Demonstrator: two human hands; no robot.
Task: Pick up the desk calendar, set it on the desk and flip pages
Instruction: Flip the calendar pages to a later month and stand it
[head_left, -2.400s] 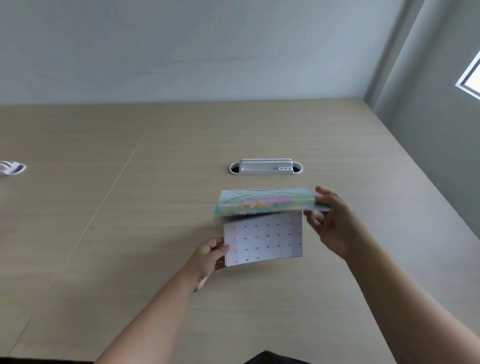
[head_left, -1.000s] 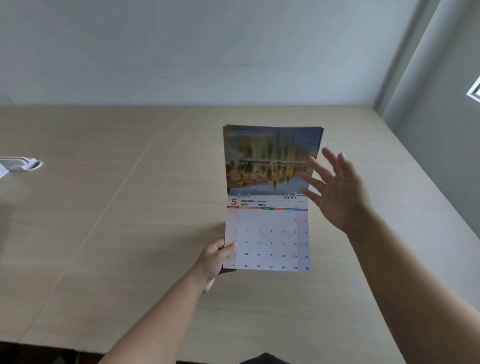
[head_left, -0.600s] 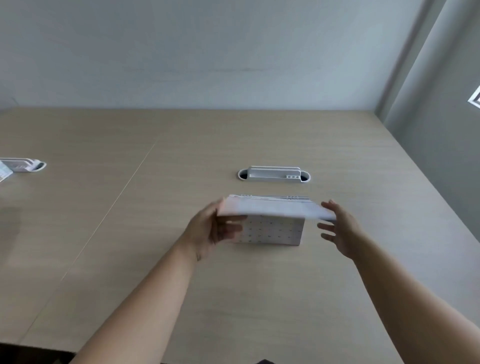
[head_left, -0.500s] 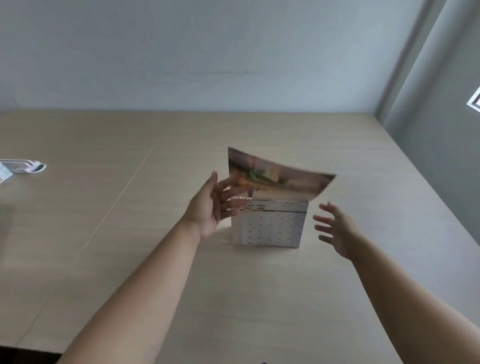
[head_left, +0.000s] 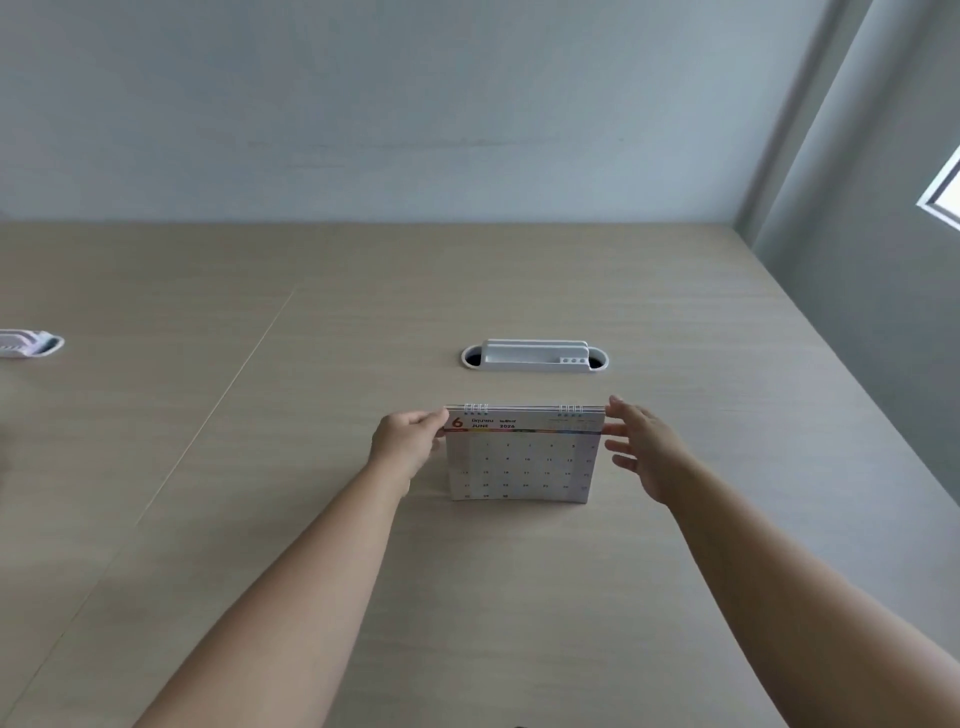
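Left hand (head_left: 410, 443) grip: thumb and fingertips pinched on the top-left corner of the white spiral-bound desk calendar (head_left: 522, 457), right at the wire binding. Right hand (head_left: 647, 452) grip: fingers spread and loose, palm facing the calendar's right edge; fingertips sit at the top-right corner, but can't tell if they actually touch it, and they're not closed on anything. Calendar stands upright on the light wood-grain desk (head_left: 519, 597), centre of view, bottom edge on the surface, face toward the camera. Visible page: red "6", "JUNE 2026", a thin multicolour strip under the header, date grid below. Two sets of white wire loops along the top edge, one toward each end. Just beyond the calendar, further back, a white oval plastic cable grommet tray (head_left: 535, 356) is set into the desk, dark openings at both ends. Far left edge: a small white object (head_left: 31, 344), partly cut off, can't identify. Thin seam line runs diagonally across the desk's left part. Both forearms are bare.
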